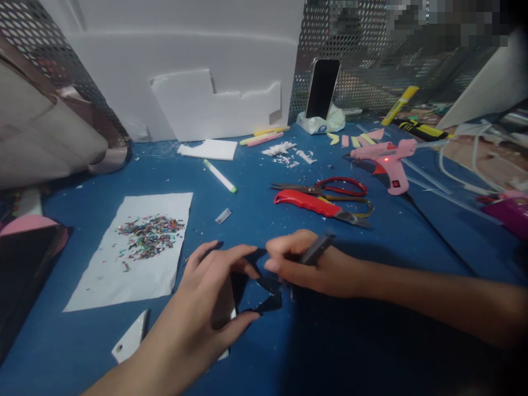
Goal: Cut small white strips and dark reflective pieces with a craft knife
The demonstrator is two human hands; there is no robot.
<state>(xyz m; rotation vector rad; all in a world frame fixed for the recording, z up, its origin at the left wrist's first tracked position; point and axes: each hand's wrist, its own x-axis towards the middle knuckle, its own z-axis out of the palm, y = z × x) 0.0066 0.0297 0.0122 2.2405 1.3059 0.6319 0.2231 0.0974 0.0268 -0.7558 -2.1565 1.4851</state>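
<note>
Low in the middle of the table, my left hand (210,291) curls its fingers and thumb around the edges of a small black angular piece (271,301). Part of that piece is hidden under the fingers. My right hand (303,263) is closed on a dark pen-like tool (317,248), whose lower end is hidden and points down toward the black piece. Whether its tip is a nib or a blade I cannot tell. A white flat object with a hole (130,338) lies left of my left forearm.
A white paper sheet (99,264) bears colourful small bits. Red-handled scissors (342,184) and a red utility knife (307,203) lie beyond my right hand. A pink glue gun (388,159) glows red at right. A phone (324,88) stands behind; a white marker (220,176) lies mid-table.
</note>
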